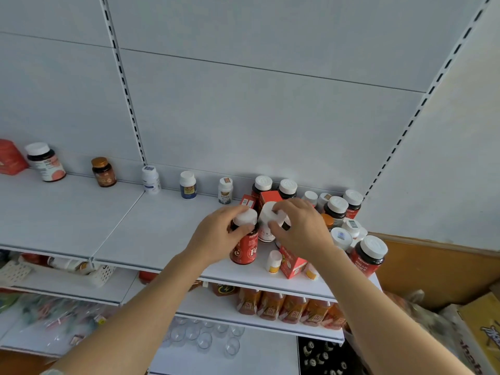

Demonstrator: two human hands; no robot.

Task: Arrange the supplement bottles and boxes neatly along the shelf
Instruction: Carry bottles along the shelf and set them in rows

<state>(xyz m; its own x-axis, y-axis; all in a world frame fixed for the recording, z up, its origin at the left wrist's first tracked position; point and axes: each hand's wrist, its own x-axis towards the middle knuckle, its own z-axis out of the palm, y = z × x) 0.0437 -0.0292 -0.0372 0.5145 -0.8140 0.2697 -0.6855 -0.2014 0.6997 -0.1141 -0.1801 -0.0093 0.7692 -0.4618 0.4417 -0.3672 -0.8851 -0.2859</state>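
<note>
Shelf [162,234] holds a spaced row at the back and a crowded cluster at its right end. Near the cluster's front, left hand [216,236] wraps the red bottle [244,247] below its white cap; right hand [300,228] pinches the white bottle [266,228] beside it. Both look rigid, light and smooth-sided, best held around the body.

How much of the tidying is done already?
About half. Six bottles already stand spaced out along the back wall, like the brown bottle. The left hand grips a red bottle; the right hand holds a white bottle. The jumbled pile at the shelf's right end remains.
</note>
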